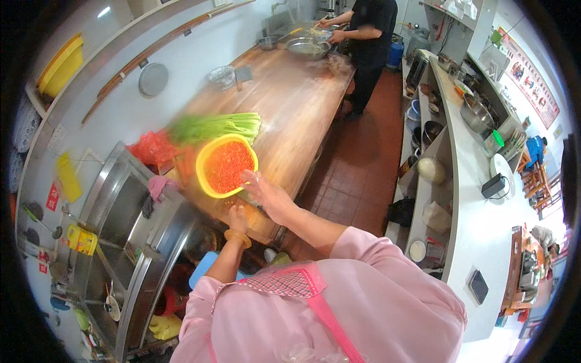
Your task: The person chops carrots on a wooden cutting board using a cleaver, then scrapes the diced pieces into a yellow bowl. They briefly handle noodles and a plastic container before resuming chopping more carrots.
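Note:
A yellow plastic basin [203, 177] holding finely chopped orange-red pieces [229, 165] rests at the near end of the wooden table [290, 122]. My right hand [268, 195] is at the basin's right rim, its fingers apart and the fingertips over the edge. Just below the basin, near the table's front edge, is my left hand [238, 218], with a yellow bangle [238, 237] on the wrist. Its fingers are blurred, so whether it grips anything is unclear. Part of a dark flat object shows beneath my right hand. Green stalks [233, 125] lie behind the basin.
A red plastic bag [152, 147] lies left of the basin. Farther along stand a glass bowl [222, 76] and a large metal bowl [307, 47], where a person in black [372, 41] works. A stainless cabinet [150, 245] is at left; a shelved counter [472, 181] runs along the right.

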`<state>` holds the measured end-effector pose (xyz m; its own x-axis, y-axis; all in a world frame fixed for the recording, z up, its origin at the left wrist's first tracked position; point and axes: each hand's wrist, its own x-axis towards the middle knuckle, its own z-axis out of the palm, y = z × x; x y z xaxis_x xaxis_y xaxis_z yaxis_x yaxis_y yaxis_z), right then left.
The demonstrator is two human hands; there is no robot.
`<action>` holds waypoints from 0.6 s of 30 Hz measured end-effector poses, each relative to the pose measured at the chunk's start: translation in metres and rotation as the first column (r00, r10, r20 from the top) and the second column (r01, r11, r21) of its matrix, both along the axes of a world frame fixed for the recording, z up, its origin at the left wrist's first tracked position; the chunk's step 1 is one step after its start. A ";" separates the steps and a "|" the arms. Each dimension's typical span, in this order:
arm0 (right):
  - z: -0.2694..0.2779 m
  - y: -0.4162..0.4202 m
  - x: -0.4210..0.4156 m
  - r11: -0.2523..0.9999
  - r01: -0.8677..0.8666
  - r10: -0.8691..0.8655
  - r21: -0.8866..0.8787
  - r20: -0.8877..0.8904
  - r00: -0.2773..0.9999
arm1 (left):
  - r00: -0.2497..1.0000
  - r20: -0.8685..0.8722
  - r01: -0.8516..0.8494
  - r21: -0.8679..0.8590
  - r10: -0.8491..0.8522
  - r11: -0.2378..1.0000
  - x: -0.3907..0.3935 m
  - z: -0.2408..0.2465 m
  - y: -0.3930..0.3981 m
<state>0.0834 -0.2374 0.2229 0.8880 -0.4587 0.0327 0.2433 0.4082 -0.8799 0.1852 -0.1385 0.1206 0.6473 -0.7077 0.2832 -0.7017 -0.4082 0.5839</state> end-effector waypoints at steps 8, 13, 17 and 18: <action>-0.088 -0.048 0.076 0.291 0.045 -0.197 -0.956 -0.014 0.980 | -0.457 -0.536 -0.472 -0.530 -0.710 0.705 0.038 0.000 -0.059; -0.168 -0.098 0.114 0.498 -0.142 -0.533 -0.855 -0.432 0.727 | 0.335 -0.901 -0.533 -0.422 -0.274 0.734 0.148 -0.028 -0.041; -0.211 -0.100 0.133 0.765 -0.005 -0.552 -0.644 -0.660 0.510 | 0.587 -0.745 -0.565 -0.097 0.316 0.819 0.193 -0.054 -0.043; -0.211 -0.098 0.140 0.895 0.030 -0.388 -0.445 -0.744 0.544 | 0.576 -0.735 -0.567 -0.045 0.357 0.822 0.202 -0.082 -0.038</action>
<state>0.2229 -0.3352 0.0119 0.4971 -0.7479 -0.4399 -0.5928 0.0774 -0.8016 0.3873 -0.1762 0.0388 0.9409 -0.2256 -0.2527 0.1710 -0.3276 0.9292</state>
